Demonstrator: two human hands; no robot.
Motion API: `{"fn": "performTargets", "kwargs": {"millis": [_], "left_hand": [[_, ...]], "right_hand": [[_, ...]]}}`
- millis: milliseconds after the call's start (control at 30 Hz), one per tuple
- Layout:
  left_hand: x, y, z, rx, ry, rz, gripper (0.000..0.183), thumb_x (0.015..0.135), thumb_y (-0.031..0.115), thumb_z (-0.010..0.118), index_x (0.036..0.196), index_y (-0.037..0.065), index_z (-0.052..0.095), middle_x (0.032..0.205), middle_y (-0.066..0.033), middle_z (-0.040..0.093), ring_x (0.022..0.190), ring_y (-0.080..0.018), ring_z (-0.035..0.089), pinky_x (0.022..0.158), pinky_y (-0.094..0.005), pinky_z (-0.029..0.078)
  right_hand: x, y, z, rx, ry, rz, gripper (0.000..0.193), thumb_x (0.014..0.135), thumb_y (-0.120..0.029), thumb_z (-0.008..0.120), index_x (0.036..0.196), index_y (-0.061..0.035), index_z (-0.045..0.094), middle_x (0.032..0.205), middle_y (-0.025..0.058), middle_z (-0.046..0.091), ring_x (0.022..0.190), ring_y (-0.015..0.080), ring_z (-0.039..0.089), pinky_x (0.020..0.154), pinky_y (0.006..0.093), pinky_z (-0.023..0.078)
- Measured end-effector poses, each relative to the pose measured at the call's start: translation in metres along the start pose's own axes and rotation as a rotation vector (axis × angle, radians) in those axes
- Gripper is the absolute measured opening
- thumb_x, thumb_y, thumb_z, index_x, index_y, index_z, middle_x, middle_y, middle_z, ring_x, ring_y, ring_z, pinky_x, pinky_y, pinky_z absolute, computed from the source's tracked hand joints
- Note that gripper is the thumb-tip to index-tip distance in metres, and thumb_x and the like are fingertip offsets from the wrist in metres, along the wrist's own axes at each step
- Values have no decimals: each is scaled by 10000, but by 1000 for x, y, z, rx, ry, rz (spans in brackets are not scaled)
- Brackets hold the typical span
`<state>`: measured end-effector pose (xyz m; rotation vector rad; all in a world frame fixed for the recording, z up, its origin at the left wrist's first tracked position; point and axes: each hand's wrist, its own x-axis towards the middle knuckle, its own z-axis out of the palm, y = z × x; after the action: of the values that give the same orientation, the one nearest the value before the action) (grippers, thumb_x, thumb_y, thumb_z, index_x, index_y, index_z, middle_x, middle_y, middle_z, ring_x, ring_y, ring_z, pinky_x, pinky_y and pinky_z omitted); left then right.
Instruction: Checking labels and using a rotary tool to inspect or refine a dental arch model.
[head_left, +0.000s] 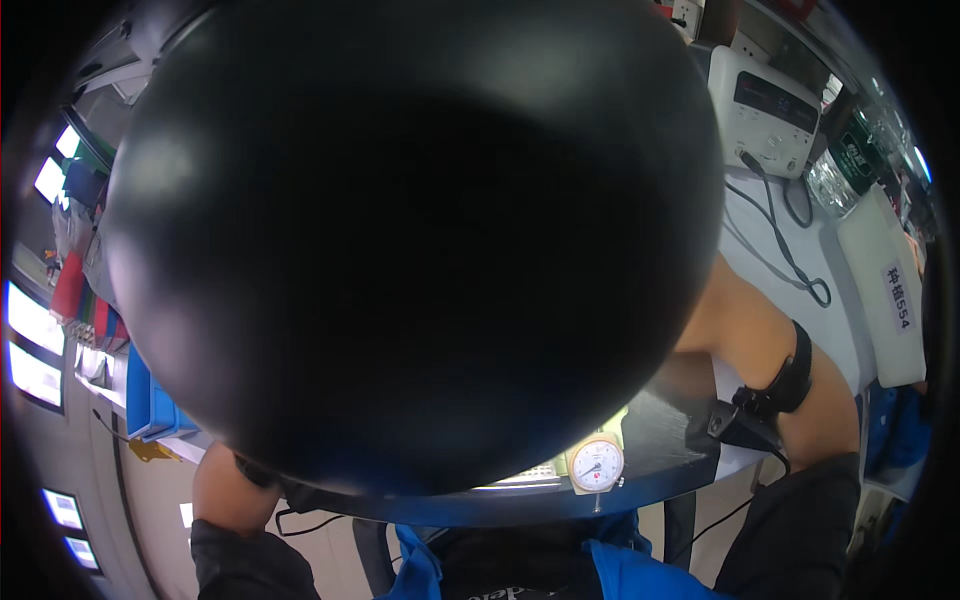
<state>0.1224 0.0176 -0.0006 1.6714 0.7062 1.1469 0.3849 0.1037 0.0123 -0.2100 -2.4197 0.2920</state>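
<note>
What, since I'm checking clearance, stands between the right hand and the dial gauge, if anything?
A black rounded object hides the right hand, so the path can't be judged; nothing visible blocks the dial gauge from the right.

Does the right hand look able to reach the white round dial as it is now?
Probably yes: the dial's face is uncovered, left of the right forearm; but a large black object hides the hand.

This looks like a technical workshop or lab bench, perhaps a small-parts one. A white control unit (765, 115) with a digital display and plugged-in cable (785, 245) stands on a white surface (840, 330); a round dial gauge (597, 465) and blue bins (148, 395) also suggest it.
</note>
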Motion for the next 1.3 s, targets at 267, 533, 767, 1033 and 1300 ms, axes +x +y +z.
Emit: {"fn": "performTargets", "kwargs": {"millis": [267, 533, 767, 1033, 1300], "left_hand": [[-6, 14, 15, -62, -93, 45, 461, 799, 141, 901, 1201, 6, 719, 1074, -69, 745, 936, -141, 682, 790, -276, 538], [-42, 25, 27, -68, -222, -56, 501, 822, 225, 889, 1231, 8, 699, 1164, -113, 725, 1012, -267, 696, 893, -359, 555], [-42, 21, 45, 91, 4, 196, 752, 625, 246, 1004, 1245, -30, 683, 1156, -108, 728, 1025, -200, 694, 905, -308, 542], [-52, 25, 38, 390, 97, 243, 1051, 730, 518, 888, 1544, 50, 417, 1480, -202, 514, 1311, -361, 564, 1072, -470, 496], [-58, 44, 47, 283, 212, 133, 724, 669, 199, 989, 1273, -23, 659, 1131, -152, 733, 1024, -252, 722, 933, -332, 552]], "right_hand": [[-6, -14, 0, -60, 104, -134, 448, 684, -170, 877, 1038, 20, 679, 1092, 188, 676, 939, 357, 674, 782, 401, 572], [4, -46, 2, -22, 183, -213, 263, 735, -87, 838, 930, -13, 677, 881, 100, 653, 726, 250, 643, 597, 325, 534], [2, -39, 4, 64, 217, -355, 241, 795, -128, 779, 1000, -32, 697, 856, 63, 664, 688, 186, 635, 513, 278, 469], [-3, -40, 1, 15, 268, -341, 334, 784, -84, 871, 1057, -59, 679, 882, 50, 711, 692, 179, 664, 584, 278, 524], [3, -53, 14, 160, 414, -243, 345, 751, -26, 821, 1088, -26, 747, 870, 35, 720, 657, 132, 615, 560, 232, 493]]}}
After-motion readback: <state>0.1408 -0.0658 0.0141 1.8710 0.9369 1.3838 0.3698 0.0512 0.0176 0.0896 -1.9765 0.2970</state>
